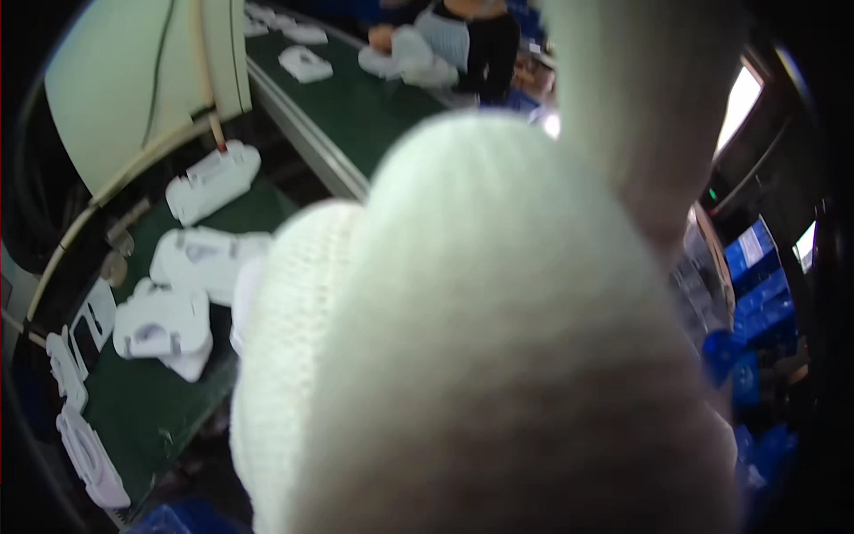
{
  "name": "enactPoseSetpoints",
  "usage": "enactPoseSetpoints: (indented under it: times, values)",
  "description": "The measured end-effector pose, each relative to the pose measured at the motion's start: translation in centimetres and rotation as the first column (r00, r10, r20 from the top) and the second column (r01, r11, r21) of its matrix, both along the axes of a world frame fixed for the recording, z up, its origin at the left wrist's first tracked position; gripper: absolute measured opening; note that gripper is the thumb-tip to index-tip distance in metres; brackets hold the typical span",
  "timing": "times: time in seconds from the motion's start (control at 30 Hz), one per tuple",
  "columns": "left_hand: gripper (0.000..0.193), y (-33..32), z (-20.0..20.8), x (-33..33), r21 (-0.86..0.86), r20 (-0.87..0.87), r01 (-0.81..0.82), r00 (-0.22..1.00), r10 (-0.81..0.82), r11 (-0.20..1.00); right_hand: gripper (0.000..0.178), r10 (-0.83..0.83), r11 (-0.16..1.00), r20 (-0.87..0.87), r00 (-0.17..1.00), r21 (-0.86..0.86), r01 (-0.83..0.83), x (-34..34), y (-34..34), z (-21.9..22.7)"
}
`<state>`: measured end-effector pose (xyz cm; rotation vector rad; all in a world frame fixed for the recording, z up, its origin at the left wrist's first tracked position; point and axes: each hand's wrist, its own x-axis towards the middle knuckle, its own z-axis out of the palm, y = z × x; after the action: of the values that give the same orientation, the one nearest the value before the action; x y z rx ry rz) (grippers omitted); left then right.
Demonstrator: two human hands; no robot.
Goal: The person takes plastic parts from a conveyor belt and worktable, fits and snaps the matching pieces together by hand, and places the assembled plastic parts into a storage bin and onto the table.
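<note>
A hand of mine in a white knitted glove [485, 303] fills the middle, very close and blurred. Behind its left edge shows a sharper piece of knitted glove [289, 356]; whether it belongs to my other hand I cannot tell. Another pale, blurred shape, seemingly gloved too [640, 107], crosses the upper right. Which is my left hand and which my right is unclear. Their grip, and anything in it, is hidden. Nearest on the left, flat white plastic parts [160, 325] lie overlapping on a green surface [147, 414]. A pale part peeks out beside the glove.
More white parts [213, 182] rest along the green surface's edges. Beyond runs a green conveyor belt [356, 120] with a metal rail, carrying white parts [305, 64]. Another person [471, 44] stands at its far side. Blue bins [761, 276] are stacked at right.
</note>
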<state>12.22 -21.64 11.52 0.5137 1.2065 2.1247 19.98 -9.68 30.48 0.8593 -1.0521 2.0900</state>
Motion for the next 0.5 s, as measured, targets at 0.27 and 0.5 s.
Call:
enactPoseSetpoints:
  times: [0.27, 0.5]
  values:
    - [0.083, -0.3, 0.2, 0.9, 0.137, 0.129, 0.058, 0.989, -0.076, 0.989, 0.064, -0.130, 0.948, -0.170, 0.977, 0.266, 0.173, -0.9, 0.9, 2.1]
    - [0.061, 2.6, 1.0, 0.6, 0.200, -0.048, -0.108, 0.992, 0.120, 0.974, 0.061, -0.616, 0.725, -0.046, 0.786, 0.356, 0.589, 2.5, 3.2, -0.8]
